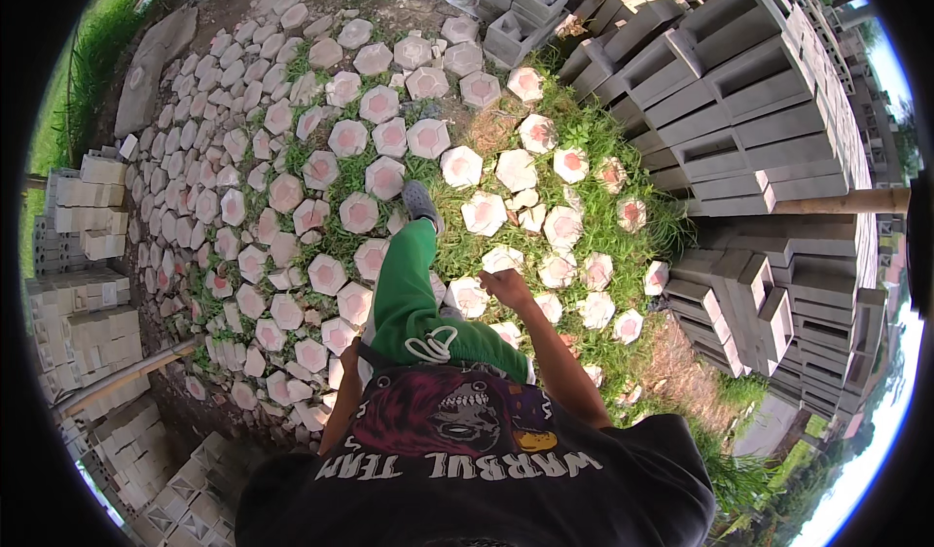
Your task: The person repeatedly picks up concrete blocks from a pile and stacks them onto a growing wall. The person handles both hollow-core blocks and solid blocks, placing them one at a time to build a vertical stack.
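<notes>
Hexagonal stones (484, 213) lie across the grassy ground (664, 224) below the person's right hand (506, 288), its grip curled in with nothing visible inside, while the left hand (351, 356), beside the green trousers (407, 284), is too hidden for me to tell its grip, and grey blocks (744, 85) stand stacked to the right.
</notes>
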{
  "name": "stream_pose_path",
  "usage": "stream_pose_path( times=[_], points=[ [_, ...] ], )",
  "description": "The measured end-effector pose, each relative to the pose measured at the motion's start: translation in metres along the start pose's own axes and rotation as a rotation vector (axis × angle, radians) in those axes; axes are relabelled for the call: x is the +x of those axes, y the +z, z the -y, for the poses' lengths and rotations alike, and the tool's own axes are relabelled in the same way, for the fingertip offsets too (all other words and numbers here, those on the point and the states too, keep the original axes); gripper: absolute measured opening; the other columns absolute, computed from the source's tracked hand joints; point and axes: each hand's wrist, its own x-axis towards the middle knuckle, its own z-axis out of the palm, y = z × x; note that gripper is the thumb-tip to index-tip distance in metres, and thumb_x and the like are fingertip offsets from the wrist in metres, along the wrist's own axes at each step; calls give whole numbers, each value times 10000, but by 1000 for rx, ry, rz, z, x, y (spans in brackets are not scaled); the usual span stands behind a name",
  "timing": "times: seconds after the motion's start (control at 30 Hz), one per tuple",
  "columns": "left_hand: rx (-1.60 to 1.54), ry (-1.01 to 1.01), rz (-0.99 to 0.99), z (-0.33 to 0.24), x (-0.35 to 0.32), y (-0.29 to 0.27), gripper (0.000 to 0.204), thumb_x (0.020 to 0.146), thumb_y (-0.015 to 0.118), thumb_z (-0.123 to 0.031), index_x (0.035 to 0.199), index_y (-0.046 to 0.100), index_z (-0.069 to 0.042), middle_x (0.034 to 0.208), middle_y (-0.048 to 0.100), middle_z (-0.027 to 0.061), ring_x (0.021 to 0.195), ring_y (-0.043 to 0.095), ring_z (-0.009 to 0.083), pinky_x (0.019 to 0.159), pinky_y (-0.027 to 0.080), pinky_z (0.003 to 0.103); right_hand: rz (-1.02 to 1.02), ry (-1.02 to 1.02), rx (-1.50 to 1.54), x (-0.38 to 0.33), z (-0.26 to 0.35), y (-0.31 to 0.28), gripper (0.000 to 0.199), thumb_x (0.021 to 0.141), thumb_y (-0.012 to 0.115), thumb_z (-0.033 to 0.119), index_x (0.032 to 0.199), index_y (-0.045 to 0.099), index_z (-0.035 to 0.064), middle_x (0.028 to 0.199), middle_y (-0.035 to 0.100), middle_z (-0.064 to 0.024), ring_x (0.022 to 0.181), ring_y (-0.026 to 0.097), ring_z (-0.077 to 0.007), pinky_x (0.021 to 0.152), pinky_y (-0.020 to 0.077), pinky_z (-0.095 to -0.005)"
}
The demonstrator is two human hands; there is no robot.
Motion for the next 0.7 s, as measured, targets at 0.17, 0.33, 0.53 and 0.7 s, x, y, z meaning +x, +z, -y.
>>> stream_pose_path(
  times=[0.17, 0.33, 0.53, 0.7],
  points=[
    [-179, -69, 112, -167, 67, 55, 574, 908, 493, -463, 1319, 438, -65, 1240, 575, 109, 1062, 568, 264, 909, 415, 450, -241, -60, 173, 129, 61, -90, 510, 893, 542, 486, 788, 698, 12, 783, 692, -93, 705, 627, -172, 689, 485, -320],
    [-156, 8, 241, -334, 119, 122, 532, 921, 482, -473, 1294, 484, -95, 1177, 591, 74, 1014, 569, 217, 836, 437, 374, -385, 79, 237, 209, 58, -168, 414, 878, 580, 412, 904, 667, 8, 825, 686, -111, 756, 636, -213, 707, 486, -351],
    [-110, 19, 486, -497, 153, 263, 540, 927, 451, -483, 1300, 469, -93, 1212, 590, 60, 1040, 557, 195, 853, 415, 397, -715, 417, 468, 140, -33, -262, 352, 882, 588, 359, 1048, 623, 51, 920, 673, -60, 804, 633, -193, 703, 507, -379],
    [241, 409, 510, -627, 128, 376, 408, 906, 532, -416, 1036, 590, -34, 822, 643, 37, 605, 552, 140, 546, 424, 307, -727, 787, 1071, 74, -65, -245, 309, 905, 546, 310, 1106, 555, 76, 1019, 603, -88, 911, 591, -251, 771, 493, -471]
  ],
)
